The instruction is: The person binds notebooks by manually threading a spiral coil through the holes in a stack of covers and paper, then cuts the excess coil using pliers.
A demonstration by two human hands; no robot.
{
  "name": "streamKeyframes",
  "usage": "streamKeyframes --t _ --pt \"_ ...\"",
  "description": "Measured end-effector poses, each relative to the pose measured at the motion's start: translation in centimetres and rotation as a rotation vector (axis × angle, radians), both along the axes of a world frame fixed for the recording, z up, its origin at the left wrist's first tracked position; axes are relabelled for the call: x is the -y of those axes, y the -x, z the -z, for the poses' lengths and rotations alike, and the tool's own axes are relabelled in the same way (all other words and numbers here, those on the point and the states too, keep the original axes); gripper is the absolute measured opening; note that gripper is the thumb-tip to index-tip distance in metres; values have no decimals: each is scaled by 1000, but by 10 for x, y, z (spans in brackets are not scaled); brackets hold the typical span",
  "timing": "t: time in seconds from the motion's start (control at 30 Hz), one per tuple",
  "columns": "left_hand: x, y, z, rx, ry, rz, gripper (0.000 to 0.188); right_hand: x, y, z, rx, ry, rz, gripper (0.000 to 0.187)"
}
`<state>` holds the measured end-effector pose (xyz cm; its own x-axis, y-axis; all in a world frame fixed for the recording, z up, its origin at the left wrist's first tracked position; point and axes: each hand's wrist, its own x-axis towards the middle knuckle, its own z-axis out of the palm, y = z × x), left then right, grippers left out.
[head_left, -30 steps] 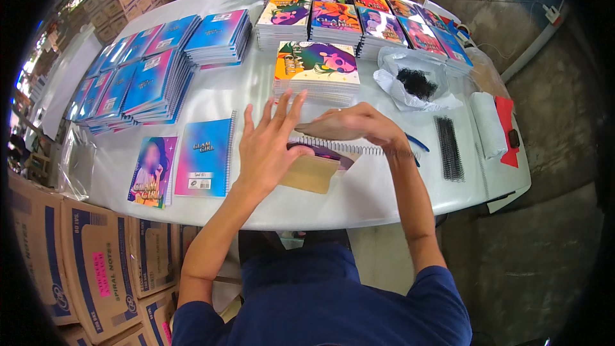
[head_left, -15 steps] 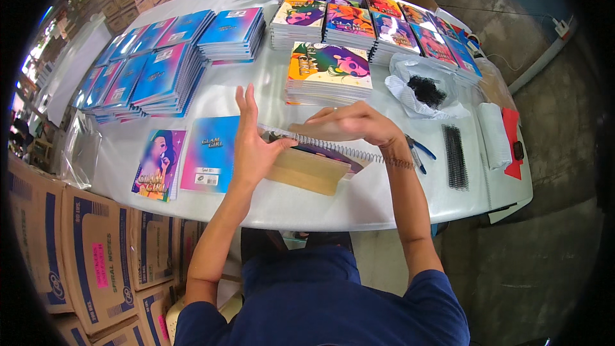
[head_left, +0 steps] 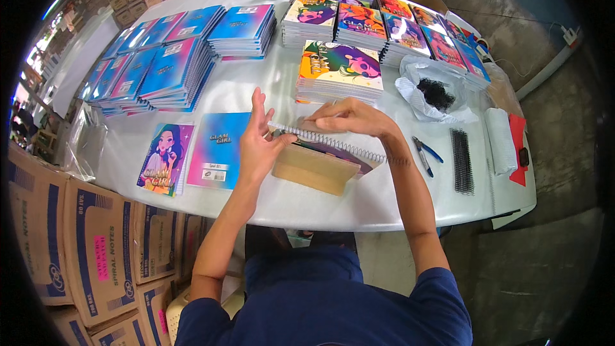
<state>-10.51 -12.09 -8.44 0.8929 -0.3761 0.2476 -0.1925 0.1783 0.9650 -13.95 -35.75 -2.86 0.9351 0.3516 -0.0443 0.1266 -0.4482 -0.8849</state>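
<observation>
Between thumb and fingers, my left hand (head_left: pixel 259 144) grips the left end of a notebook (head_left: pixel 317 170) tilted up on its edge, its brown board side facing me. Along its top edge runs a wire spiral coil (head_left: pixel 349 145), whose loose end sticks out past the right corner and passes in front of my right wrist. My right hand (head_left: pixel 355 117) is bent over the coil's far side; its lower fingers are smeared by motion. Left of the notebook lie a blue-pink cover (head_left: pixel 218 150) and a purple illustrated notebook (head_left: pixel 165 159). Pliers (head_left: pixel 425 156) with blue handles rest beyond my right wrist.
Stacks of blue notebooks (head_left: pixel 170 67) stand at the far left, stacks of illustrated notebooks (head_left: pixel 339 67) at the far middle. To the right are a white bag (head_left: pixel 410 99) of black wire scraps and a bundle of black coils (head_left: pixel 461 160). Cartons (head_left: pixel 99 243) crowd the lower left.
The whole view has shifted slightly, moving the table's things a little right in the picture. My left hand keeps its grip; my right fingers have shifted over the coil.
</observation>
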Motion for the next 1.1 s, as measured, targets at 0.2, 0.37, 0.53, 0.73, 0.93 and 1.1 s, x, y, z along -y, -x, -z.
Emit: streamKeyframes --t 0.2,0.37,0.53,0.73,0.93,1.1 --pt "-5 -3 0 -66 81 30 105 -1 -8 2 -12 -144 1 56" --pt "-7 -1 -7 -107 76 13 104 -9 -7 0 -62 -376 16 53" --pt "-8 0 -12 -166 58 9 106 -9 -15 -2 -46 -226 66 54" --pt "-20 -26 16 -20 -25 200 80 -3 1 -2 13 28 151 46" --pt "-3 -34 -21 51 -44 492 62 59 61 58 111 356 337 41" --pt "-28 -28 -118 404 31 94 47 73 114 89 459 754 601 64"
